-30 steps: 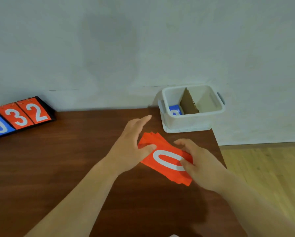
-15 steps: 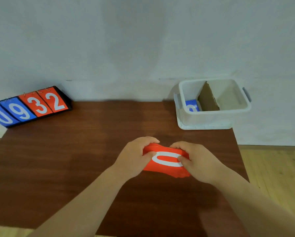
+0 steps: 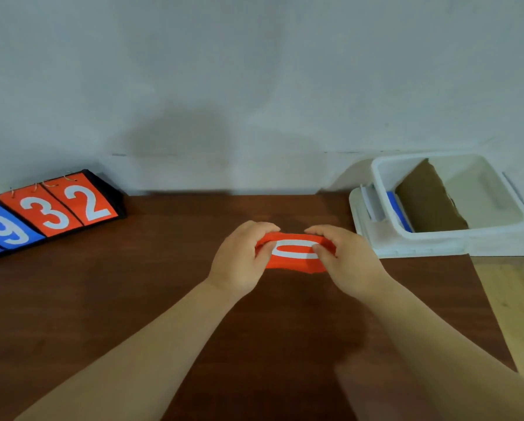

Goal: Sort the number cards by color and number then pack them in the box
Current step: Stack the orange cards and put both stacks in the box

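A stack of red number cards (image 3: 294, 262), a white 0 on top, is held just above the brown table between both hands. My left hand (image 3: 239, 262) grips its left end, thumb on top. My right hand (image 3: 345, 262) grips its right end the same way. The white plastic box (image 3: 436, 235) stands at the table's far right corner, split by a brown cardboard divider (image 3: 427, 202). Blue cards (image 3: 399, 211) stand in its left compartment; the right compartment looks empty.
A flip scoreboard (image 3: 51, 214) lies at the far left against the wall, showing blue 9 and red 3 and 2. The box rests on its white lid (image 3: 367, 232). The table's right edge (image 3: 491, 311) drops to a wooden floor.
Both hands closed round the ends of the red stack, squared it and turned it level. The view has shifted, so the box sits further right.
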Tool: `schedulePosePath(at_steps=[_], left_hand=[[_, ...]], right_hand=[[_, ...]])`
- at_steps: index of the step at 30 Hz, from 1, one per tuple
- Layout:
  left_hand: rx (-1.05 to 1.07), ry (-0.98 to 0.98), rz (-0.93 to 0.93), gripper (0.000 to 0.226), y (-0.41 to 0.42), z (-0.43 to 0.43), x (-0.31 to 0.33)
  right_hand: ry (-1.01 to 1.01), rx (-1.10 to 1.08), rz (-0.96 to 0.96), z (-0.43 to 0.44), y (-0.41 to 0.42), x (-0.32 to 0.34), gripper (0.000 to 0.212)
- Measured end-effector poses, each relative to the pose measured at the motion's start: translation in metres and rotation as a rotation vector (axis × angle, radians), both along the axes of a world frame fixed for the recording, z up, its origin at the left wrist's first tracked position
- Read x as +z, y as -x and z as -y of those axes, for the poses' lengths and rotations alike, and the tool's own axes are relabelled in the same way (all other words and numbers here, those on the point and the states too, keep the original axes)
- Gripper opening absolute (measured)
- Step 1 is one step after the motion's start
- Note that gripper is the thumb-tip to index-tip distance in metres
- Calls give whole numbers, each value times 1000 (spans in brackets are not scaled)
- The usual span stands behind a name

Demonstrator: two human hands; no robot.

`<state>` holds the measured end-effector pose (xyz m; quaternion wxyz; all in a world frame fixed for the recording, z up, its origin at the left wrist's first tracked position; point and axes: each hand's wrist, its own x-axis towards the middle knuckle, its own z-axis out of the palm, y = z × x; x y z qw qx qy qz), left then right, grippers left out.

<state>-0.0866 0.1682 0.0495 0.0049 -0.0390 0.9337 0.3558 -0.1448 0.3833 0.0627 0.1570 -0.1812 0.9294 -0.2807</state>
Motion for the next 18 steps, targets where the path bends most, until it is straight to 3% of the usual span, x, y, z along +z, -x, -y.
schedulePosePath(at_steps=[3, 6, 12, 18], left_hand=[[-13, -11, -71, 30, 23, 15, -20], [0, -3, -116, 36, 36, 21, -44], [24, 26, -102, 24, 48, 24, -87], [52, 16, -25, 35, 37, 22, -116]], right_hand=[[-20, 1, -64, 16, 23, -12, 34], [-56, 16, -85, 29, 42, -30, 35], [-44, 26, -81, 34, 56, -71, 29], [-21, 35, -55, 24, 51, -106, 28]])
